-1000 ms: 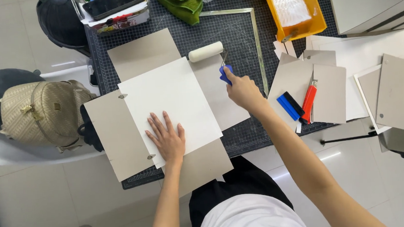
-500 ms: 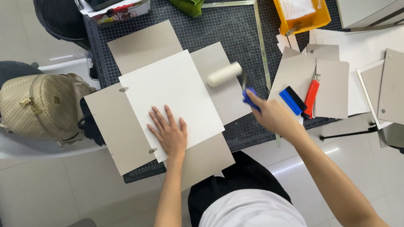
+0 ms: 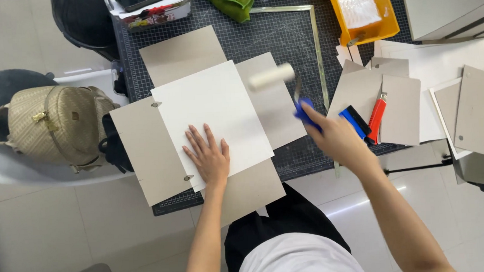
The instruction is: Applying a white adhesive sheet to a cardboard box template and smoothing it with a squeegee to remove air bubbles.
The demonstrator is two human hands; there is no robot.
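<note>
Mid-frame, our left hand (image 3: 210, 157) lies flat, fingers spread, on one white sheet (image 3: 213, 118) over four grey flaps. Our right hand (image 3: 334, 137) grips one blue-handled roller (image 3: 272, 76), just right of the sheet. One yellow tray (image 3: 383, 15) sits upper right.

One large white square sheet (image 3: 213, 121) lies at the centre of the dark gridded cutting mat (image 3: 280, 33). Four grey cardboard flaps (image 3: 181, 53) project from under it: far, left, near and right. One white foam paint roller with a blue handle (image 3: 272, 76) is present. One yellow plastic tray (image 3: 382, 10) sits far right. One blue scraper (image 3: 355, 120) and one red utility knife (image 3: 376, 117) lie right. One beige woven backpack (image 3: 57, 130) sits left. Two hands are in view.
</note>
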